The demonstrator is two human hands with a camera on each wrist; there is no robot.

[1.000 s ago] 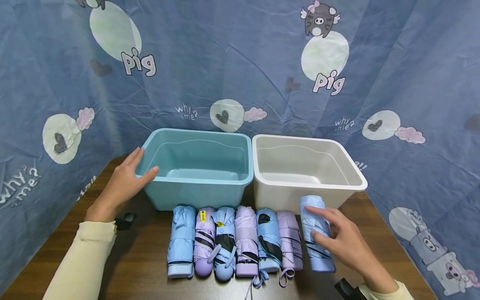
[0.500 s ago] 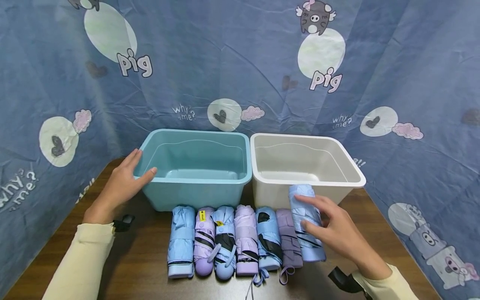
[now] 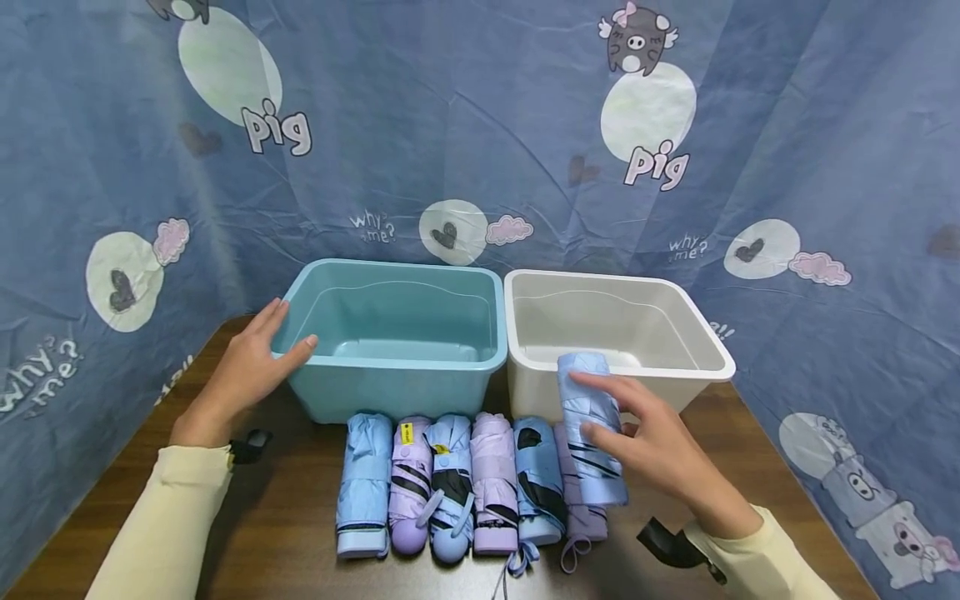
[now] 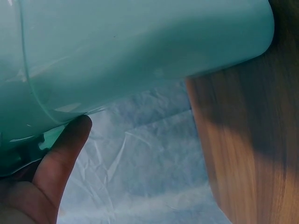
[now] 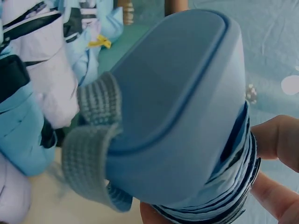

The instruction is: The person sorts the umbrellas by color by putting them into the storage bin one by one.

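Note:
My right hand [image 3: 652, 454] grips a folded light-blue umbrella [image 3: 588, 425], lifted off the table and tilted up in front of the white bin [image 3: 697, 350]. In the right wrist view its blue handle cap [image 5: 182, 102] and grey strap [image 5: 93, 135] fill the frame, with my fingers [image 5: 275, 140] curled round the body. My left hand [image 3: 251, 367] rests with straight fingers against the left wall of the teal bin [image 3: 397, 392]; the left wrist view shows my thumb [image 4: 65, 149] under the teal bin's rim [image 4: 140, 51]. Several folded blue and lilac umbrellas [image 3: 465, 479] lie in a row before the bins.
The bins stand side by side on a brown wooden table [image 3: 270, 525], both with nothing inside. A blue cartoon-print cloth [image 3: 480, 125] hangs behind and at both sides. Black wrist-camera mounts [image 3: 671, 546] sit at each cuff.
My right hand has lifted the light-blue umbrella off the table and carried it left and up, over the row's right end. The left hand has stayed on the teal bin.

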